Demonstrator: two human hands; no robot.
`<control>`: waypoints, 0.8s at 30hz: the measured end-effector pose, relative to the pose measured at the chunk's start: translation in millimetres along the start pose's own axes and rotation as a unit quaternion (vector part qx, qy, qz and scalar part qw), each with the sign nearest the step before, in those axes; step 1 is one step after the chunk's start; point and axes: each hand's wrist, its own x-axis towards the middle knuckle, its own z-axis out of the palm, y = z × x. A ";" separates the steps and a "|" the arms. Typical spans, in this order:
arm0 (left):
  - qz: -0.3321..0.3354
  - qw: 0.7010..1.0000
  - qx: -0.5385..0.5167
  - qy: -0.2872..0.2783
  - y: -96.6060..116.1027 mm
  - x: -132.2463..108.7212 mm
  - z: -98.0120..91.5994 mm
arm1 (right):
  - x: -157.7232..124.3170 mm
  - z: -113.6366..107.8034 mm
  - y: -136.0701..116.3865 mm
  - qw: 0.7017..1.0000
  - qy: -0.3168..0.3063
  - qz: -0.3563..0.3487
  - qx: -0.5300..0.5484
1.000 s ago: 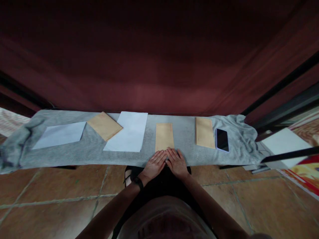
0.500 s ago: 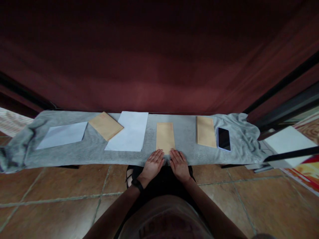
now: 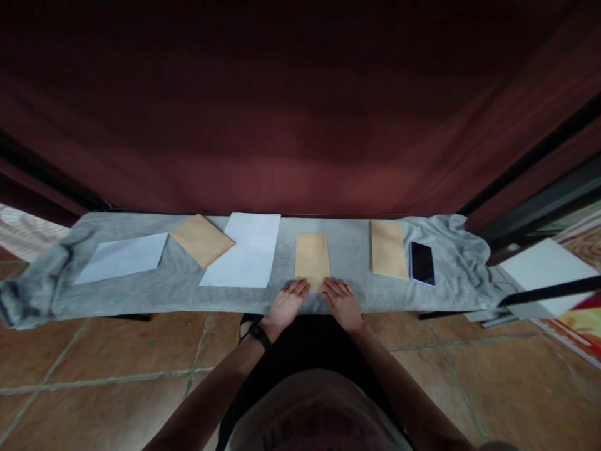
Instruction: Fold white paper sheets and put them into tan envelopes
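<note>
A long bench covered by a grey cloth [image 3: 178,291] runs across the view. A tan envelope [image 3: 312,260] lies lengthwise at its middle. My left hand [image 3: 287,302] rests flat on the cloth with fingers spread, its fingertips at the envelope's near left corner. My right hand [image 3: 344,302] lies flat the same way at the near right corner. Neither hand holds anything. A dark band circles my left wrist.
Further along the cloth lie a white sheet [image 3: 246,249], a slanted tan envelope [image 3: 201,239] and another white sheet [image 3: 121,257] to the left. Right of centre lie a tan envelope [image 3: 387,249] and a black phone [image 3: 421,263]. A dark red curtain hangs behind. Tiled floor lies below.
My two hands, which lay side by side touching over the envelope's near end, have slid apart to its two near corners.
</note>
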 end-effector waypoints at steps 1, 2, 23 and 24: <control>0.002 1.000 0.005 -0.004 0.5 0.4 -1.1 | 2.3 -0.5 0.7 1.000 -0.002 -0.001 -0.004; 0.002 1.000 0.009 -0.006 0.9 1.0 -1.8 | 4.5 -0.7 1.4 1.000 -0.004 -0.002 -0.008; -0.113 0.984 -0.089 0.107 9.1 42.2 12.0 | 61.4 22.2 -25.4 0.983 0.056 0.093 0.151; -0.128 0.981 -0.091 0.112 10.2 44.9 14.4 | 66.8 24.9 -28.8 0.980 0.057 0.100 0.163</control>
